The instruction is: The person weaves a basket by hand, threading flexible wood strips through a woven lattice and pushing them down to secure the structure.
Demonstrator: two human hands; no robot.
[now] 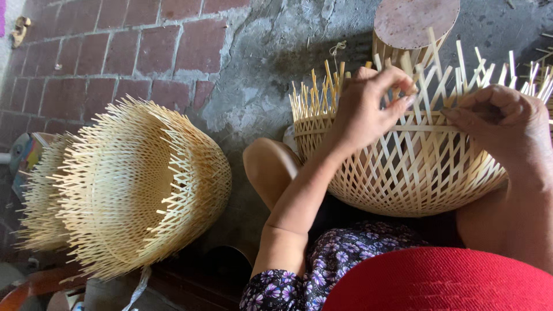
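Observation:
A half-woven bamboo basket [403, 167] rests on my lap, its loose strip ends sticking up along the rim. My left hand [368, 103] pinches one upright bamboo strip [423, 86] at the rim between thumb and fingers. My right hand [498, 118] is closed on the weave at the basket's right rim, fingers curled over the horizontal band. Both hands sit on the basket's upper edge, a short gap apart.
A stack of finished open-weave bamboo baskets [132, 190] lies on its side at the left. A round wooden form [412, 23] stands behind the basket. Brick paving [115, 52] and rough concrete floor [265, 63] lie beyond. A red hat brim [449, 282] fills the bottom right.

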